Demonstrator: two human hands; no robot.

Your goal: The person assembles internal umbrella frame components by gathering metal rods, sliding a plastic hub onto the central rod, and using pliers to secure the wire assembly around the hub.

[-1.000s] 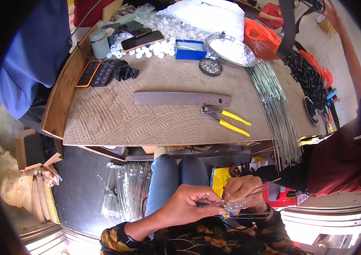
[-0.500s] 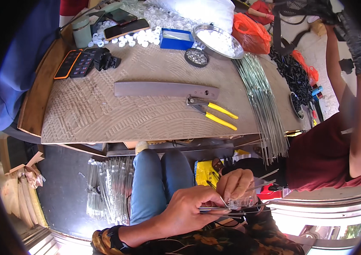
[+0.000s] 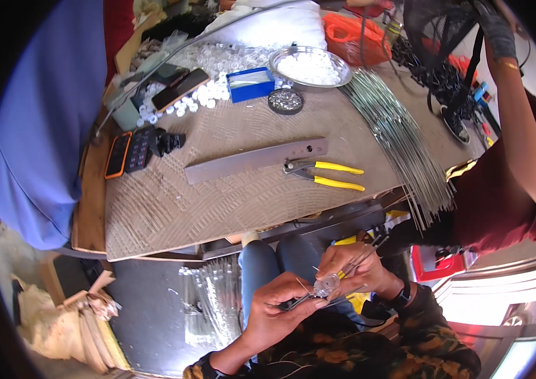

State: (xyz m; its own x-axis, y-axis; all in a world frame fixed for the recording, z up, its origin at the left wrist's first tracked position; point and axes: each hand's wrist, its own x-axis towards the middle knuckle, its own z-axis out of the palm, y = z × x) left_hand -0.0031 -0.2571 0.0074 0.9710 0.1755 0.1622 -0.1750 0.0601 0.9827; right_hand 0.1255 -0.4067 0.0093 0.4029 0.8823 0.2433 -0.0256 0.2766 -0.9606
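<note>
Over my lap, my left hand [image 3: 278, 308] is closed on thin metal rods, with the thumb and fingers pinched near their ends. Close to it on the right, my right hand [image 3: 361, 268] is closed too, with several thin rods sticking out past its fingers. A round clear plastic piece [image 3: 326, 285] sits between the two hands at the fingertips. Which fingers bear it is hard to tell. On the table ahead lie cutting pliers [image 3: 338, 167] with yellow handles, their jaws touching or very near a flat grey metal bar [image 3: 249, 163].
A bundle of metal rods [image 3: 400, 142] overhangs the table's right edge. Farther back stand a blue box [image 3: 251, 93], a metal bowl [image 3: 273, 62] of white pieces and a round black dish [image 3: 285, 101]. A co-worker's arm [image 3: 520, 126] is at the right; more rods [image 3: 214, 303] lie below left.
The view has turned, so the table appears tilted. My right hand has shifted from over the clear piece to its right side, and the piece now shows its round face.
</note>
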